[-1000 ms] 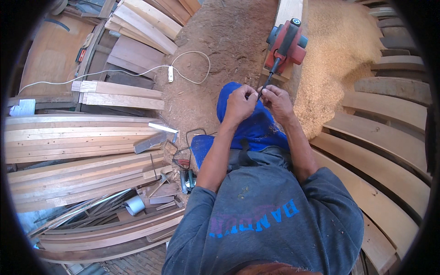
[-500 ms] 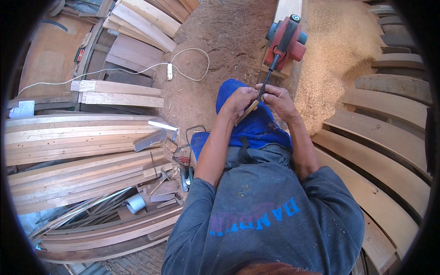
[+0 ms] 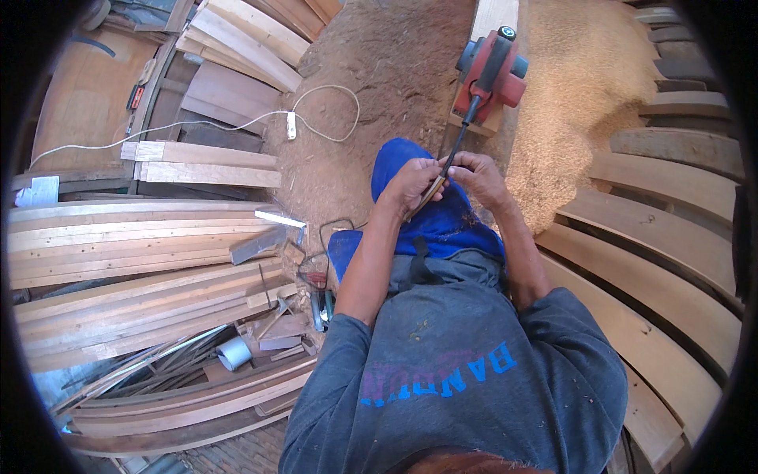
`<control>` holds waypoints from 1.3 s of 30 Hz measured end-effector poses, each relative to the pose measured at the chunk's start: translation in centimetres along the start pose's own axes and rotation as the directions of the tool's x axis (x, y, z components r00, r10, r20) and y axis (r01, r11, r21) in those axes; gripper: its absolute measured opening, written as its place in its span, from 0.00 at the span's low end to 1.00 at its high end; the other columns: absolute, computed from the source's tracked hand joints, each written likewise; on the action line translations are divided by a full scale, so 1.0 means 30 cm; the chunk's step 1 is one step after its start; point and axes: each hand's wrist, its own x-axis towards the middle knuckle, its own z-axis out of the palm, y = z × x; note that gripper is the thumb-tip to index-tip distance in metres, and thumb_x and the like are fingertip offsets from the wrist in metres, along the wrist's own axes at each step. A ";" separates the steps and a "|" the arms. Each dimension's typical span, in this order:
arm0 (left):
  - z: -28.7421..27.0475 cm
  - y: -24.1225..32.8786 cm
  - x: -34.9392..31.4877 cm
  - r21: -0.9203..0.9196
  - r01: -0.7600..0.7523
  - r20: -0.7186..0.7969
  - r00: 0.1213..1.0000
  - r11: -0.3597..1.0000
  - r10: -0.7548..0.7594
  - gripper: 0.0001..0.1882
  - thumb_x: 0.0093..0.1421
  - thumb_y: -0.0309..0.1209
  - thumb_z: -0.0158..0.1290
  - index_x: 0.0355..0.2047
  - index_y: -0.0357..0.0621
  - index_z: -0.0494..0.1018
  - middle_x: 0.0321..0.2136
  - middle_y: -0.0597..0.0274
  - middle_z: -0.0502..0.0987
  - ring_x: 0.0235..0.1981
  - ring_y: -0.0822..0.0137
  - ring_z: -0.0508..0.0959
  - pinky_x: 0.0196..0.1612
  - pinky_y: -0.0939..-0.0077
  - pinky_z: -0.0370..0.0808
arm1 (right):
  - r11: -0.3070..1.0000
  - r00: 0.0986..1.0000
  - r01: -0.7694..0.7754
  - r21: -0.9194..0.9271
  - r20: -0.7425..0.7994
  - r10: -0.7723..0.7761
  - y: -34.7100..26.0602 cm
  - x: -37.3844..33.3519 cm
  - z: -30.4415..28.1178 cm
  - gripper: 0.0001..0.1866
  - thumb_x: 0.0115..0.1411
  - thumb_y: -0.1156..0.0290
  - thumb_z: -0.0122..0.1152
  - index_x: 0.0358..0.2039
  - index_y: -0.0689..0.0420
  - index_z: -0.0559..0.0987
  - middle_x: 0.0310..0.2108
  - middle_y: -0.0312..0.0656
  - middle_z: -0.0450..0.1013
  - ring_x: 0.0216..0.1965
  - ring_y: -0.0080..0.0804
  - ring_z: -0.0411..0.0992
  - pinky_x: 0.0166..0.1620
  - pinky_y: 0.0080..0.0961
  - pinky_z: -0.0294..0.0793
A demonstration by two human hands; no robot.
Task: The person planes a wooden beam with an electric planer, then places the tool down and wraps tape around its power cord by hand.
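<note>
My left hand [image 3: 410,183] and my right hand [image 3: 478,174] are close together over my blue trousers [image 3: 442,225]. Both pinch the black power cord [image 3: 460,141] of a red electric planer [image 3: 491,73]. The planer rests on a pale plank [image 3: 494,16] just beyond my hands. A short brownish stretch of the cord sticks out below my left fingers. The cord runs straight from my fingers up to the planer's rear.
A heap of wood shavings [image 3: 584,87] lies to the right of the planer. Curved planks [image 3: 671,237] fan out on the right. Long boards [image 3: 118,245], small tools and scraps [image 3: 284,316] are on the left. A white extension cord [image 3: 290,125] crosses the dirt floor.
Both hands stay on the cord. They have shifted slightly, with the fingers working it between them. The planer has not moved.
</note>
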 end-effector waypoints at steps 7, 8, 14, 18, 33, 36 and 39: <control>0.034 0.038 -0.040 0.075 0.043 -0.055 0.998 0.996 -0.039 0.10 0.65 0.35 0.50 0.37 0.39 0.74 0.25 0.63 0.77 0.20 0.75 0.75 0.21 0.82 0.76 | 0.989 0.999 0.010 -0.147 -0.043 -0.016 0.039 0.005 -0.024 0.06 0.61 0.74 0.60 0.27 0.60 0.75 0.25 0.27 0.69 0.30 0.14 0.64 0.35 0.19 0.67; 0.037 0.040 -0.050 0.074 0.042 -0.058 0.998 0.996 -0.038 0.10 0.65 0.35 0.50 0.37 0.39 0.74 0.25 0.63 0.77 0.20 0.75 0.75 0.21 0.82 0.76 | 0.980 0.998 0.004 -0.201 -0.056 -0.015 0.030 0.002 -0.021 0.08 0.61 0.73 0.60 0.25 0.59 0.73 0.24 0.27 0.67 0.30 0.14 0.62 0.34 0.20 0.66; 0.098 0.035 -0.109 0.374 -0.183 -0.085 0.969 0.909 0.230 0.09 0.64 0.34 0.54 0.36 0.41 0.74 0.23 0.69 0.74 0.21 0.77 0.71 0.24 0.82 0.70 | 0.932 0.996 0.007 -0.363 -0.078 -0.038 -0.009 -0.017 -0.018 0.09 0.59 0.71 0.60 0.25 0.61 0.74 0.23 0.29 0.67 0.29 0.16 0.62 0.31 0.22 0.65; 0.088 0.017 -0.103 0.493 -0.275 -0.116 0.919 0.825 0.376 0.08 0.63 0.31 0.55 0.38 0.40 0.74 0.25 0.70 0.73 0.22 0.80 0.70 0.25 0.82 0.69 | 0.934 0.990 -0.006 -0.358 -0.136 -0.046 -0.058 -0.042 0.024 0.09 0.59 0.70 0.60 0.28 0.62 0.76 0.23 0.30 0.68 0.28 0.17 0.64 0.31 0.22 0.65; 0.160 0.034 -0.132 0.612 -0.461 -0.125 0.746 0.643 0.654 0.11 0.60 0.24 0.57 0.43 0.41 0.73 0.28 0.63 0.77 0.28 0.74 0.75 0.33 0.76 0.73 | 0.944 0.972 0.031 -0.327 -0.211 -0.106 -0.176 -0.053 0.076 0.06 0.60 0.71 0.57 0.27 0.59 0.75 0.23 0.28 0.67 0.27 0.13 0.62 0.30 0.16 0.63; 0.181 0.067 -0.137 0.735 -0.459 -0.097 0.657 0.499 0.748 0.10 0.57 0.24 0.58 0.39 0.40 0.74 0.27 0.56 0.77 0.28 0.64 0.78 0.33 0.70 0.75 | 0.874 0.970 0.065 -0.482 -0.175 -0.168 -0.225 -0.040 0.097 0.07 0.58 0.71 0.58 0.28 0.63 0.77 0.24 0.42 0.72 0.27 0.30 0.71 0.34 0.31 0.70; 0.186 0.096 -0.135 0.844 -0.448 0.011 0.565 0.295 0.825 0.10 0.53 0.23 0.60 0.36 0.40 0.74 0.27 0.54 0.76 0.30 0.56 0.78 0.34 0.66 0.75 | 0.514 0.914 0.180 -0.839 -0.051 -0.402 -0.268 -0.053 0.106 0.09 0.58 0.68 0.56 0.30 0.61 0.79 0.29 0.49 0.75 0.33 0.46 0.75 0.39 0.39 0.72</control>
